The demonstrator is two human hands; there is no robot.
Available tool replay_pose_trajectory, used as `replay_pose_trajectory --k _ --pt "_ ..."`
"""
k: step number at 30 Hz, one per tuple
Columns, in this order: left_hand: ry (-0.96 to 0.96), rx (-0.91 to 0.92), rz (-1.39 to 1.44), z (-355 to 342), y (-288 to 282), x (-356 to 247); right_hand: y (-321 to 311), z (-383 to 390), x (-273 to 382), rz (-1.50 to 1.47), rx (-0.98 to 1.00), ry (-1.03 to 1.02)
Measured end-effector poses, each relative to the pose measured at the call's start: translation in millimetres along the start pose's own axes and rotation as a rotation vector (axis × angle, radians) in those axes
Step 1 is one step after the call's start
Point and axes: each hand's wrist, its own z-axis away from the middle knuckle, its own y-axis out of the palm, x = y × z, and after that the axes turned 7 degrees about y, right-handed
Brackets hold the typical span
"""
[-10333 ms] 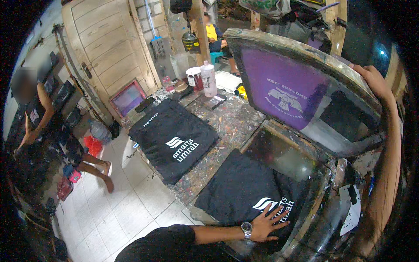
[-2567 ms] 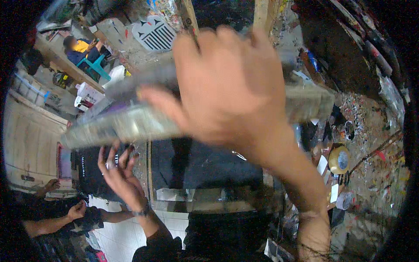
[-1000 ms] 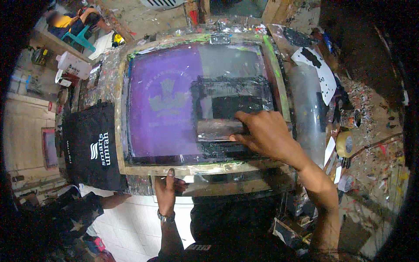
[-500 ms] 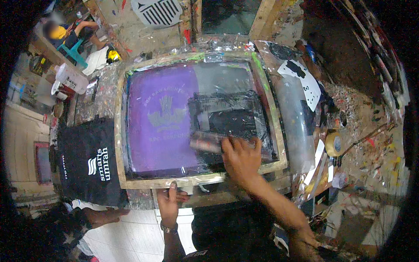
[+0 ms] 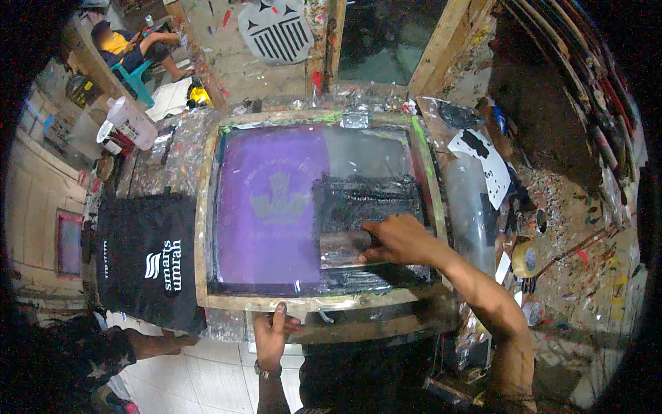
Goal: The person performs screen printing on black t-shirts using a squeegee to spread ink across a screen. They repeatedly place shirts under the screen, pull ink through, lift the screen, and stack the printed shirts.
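Note:
A wood-framed printing screen (image 5: 269,165), purple on the left and grey with smeared black ink on the right, lies flat on the worktable. My right hand (image 5: 394,239) grips a squeegee (image 5: 336,250) on the inked lower right of the mesh. At the front edge of the frame, my left hand (image 5: 272,334) holds on with thumb on top, its fingers partly underneath. Left of the screen lies a folded black fabric bag (image 5: 131,255) with white print.
A paint-spattered worktable (image 5: 155,179) carries containers (image 5: 131,121). Clear plastic (image 5: 463,193), a cutout sheet (image 5: 486,159) and tape rolls (image 5: 525,259) lie right. A person (image 5: 127,48) sits on a teal chair at back left; another person's leg (image 5: 148,345) shows lower left.
Earlier the screen was raised over black fabric; it has since come down flat and my right hand moved from its frame onto the squeegee, which has just shifted about over the dark ink.

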Motion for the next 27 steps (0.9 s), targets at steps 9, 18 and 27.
replay_pose_trajectory --k 9,18,27 --pt "-0.039 -0.042 0.033 0 9 -8 -16 -68 -66 0.211 -0.261 0.139" --pt "-0.079 -0.081 0.047 1 0 13 34 42 3 0.178 -0.303 -0.018" --pt "-0.074 -0.084 0.014 0 0 0 2 -49 -48 0.238 -0.450 0.174"
